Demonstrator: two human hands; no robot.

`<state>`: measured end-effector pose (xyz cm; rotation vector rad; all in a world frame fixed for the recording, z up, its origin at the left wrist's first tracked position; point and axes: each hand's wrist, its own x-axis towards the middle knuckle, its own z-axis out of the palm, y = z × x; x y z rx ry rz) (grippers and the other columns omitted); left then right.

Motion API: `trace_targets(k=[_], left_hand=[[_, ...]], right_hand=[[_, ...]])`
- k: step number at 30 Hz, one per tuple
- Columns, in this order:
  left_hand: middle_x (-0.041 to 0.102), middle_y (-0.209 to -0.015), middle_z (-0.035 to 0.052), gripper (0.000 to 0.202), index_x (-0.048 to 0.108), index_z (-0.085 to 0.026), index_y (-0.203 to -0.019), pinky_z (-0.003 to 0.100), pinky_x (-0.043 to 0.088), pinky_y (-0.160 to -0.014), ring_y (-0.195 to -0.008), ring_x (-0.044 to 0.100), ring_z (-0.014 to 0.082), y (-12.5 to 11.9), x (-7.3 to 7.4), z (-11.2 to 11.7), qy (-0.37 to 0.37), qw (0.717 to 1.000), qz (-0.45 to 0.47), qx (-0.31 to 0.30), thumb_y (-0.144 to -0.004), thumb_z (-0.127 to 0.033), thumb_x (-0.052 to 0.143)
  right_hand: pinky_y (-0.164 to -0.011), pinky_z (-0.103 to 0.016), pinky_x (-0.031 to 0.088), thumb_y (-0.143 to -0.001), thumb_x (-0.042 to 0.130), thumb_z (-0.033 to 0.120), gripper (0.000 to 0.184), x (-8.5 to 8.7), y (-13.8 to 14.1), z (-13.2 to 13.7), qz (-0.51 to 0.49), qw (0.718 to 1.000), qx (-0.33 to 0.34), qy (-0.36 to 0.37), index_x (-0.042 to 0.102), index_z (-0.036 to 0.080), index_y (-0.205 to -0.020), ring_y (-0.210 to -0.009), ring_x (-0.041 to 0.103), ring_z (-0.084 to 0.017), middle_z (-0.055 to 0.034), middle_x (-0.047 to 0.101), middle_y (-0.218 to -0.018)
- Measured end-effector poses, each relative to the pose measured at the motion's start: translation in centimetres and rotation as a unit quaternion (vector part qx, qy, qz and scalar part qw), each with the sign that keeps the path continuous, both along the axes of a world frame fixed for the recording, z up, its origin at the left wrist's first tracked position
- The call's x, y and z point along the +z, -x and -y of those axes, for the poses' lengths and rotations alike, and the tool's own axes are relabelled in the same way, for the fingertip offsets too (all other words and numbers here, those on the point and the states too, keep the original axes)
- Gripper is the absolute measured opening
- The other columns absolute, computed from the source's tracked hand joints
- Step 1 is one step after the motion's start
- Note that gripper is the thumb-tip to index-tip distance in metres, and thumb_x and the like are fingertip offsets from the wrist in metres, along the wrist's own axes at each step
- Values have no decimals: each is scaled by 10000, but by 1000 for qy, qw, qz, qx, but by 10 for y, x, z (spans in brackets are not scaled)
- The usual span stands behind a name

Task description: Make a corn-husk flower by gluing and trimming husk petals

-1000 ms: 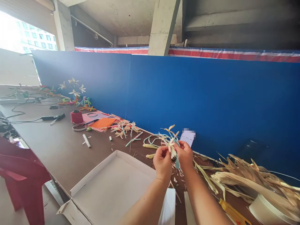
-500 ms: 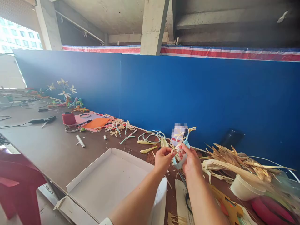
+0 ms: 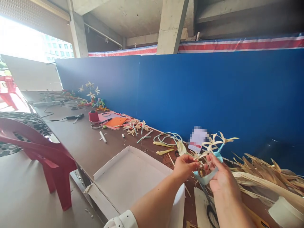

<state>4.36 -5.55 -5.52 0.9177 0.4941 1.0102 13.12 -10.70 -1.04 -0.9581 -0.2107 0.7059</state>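
A spray of pale dried-husk flowers [image 3: 213, 142] with a light blue wrapped stem stands between my hands, above the table's back edge. My right hand [image 3: 223, 179] is closed round its stem. From these fingers a strip of light blue tape [image 3: 206, 179] hangs in a loop. My left hand [image 3: 184, 167] pinches at the lowest pale petals, close to the right fingertips; exactly what lies between its fingers is partly hidden. Below the right hand, black-handled scissors [image 3: 211, 212] lie on a pale sheet [image 3: 201, 205].
An open white box lid [image 3: 111, 160] lies left of my arms. Dried corn husks [image 3: 266, 171] and a white cup [image 3: 282, 210] are at right. Light blue cord [image 3: 166, 136], finished flowers [image 3: 136, 127] and a red thread spool [image 3: 93, 116] line the back. A blue partition [image 3: 190, 91] stands behind.
My view has turned left, bringing the red chair into sight and shifting everything rightward in the picture. Both hands stay together at the flowers, which now show more openly above the right hand.
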Motion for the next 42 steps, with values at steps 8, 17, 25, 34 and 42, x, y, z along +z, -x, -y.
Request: trace_targets(k=[8, 17, 25, 34, 42], left_hand=[[593, -585, -12, 433, 578, -138, -658, 209, 448, -510, -520, 538, 79, -2, -1, -2, 22, 999, 3, 32, -425, -370, 860], [575, -562, -29, 339, 578, -141, -671, 193, 440, -480, -477, 501, 60, -5, -10, -11, 28, 995, -3, 96, -513, -306, 828], [578, -610, -27, 213, 604, -149, -707, 198, 448, -505, -501, 503, 65, 3, -11, -21, 9, 982, -15, 189, -607, -267, 750], [581, -605, -18, 174, 604, -154, -747, 199, 412, -466, -481, 501, 79, 26, -6, -42, 45, 966, -22, 255, -654, -269, 695], [597, -639, -8, 241, 611, -149, -719, 206, 445, -529, -537, 524, 79, 23, -2, -36, 4, 981, -17, 191, -588, -280, 763]], right_hand=[[-494, -180, 460, -551, 818, 230, 291, -2, -2, 15, 47, 998, -45, 3, 681, 216, -807, -715, 599, -111, -15, 657, -927], [-492, -208, 473, -439, 852, 212, 396, -22, 4, 13, 3, 999, -31, 28, 698, 175, -802, -586, 539, -94, 13, 640, -758], [-500, -196, 458, -423, 853, 204, 382, -22, 5, 15, 0, 998, -43, 34, 689, 168, -766, -582, 545, -87, 16, 649, -729], [-543, -185, 467, -379, 884, 234, 470, -30, 0, 16, 17, 998, -52, 19, 666, 174, -791, -660, 580, -92, 17, 662, -788], [-565, -157, 477, -403, 880, 211, 435, -35, -1, 12, -2, 999, -53, -2, 675, 179, -785, -679, 597, -86, 27, 665, -743]])
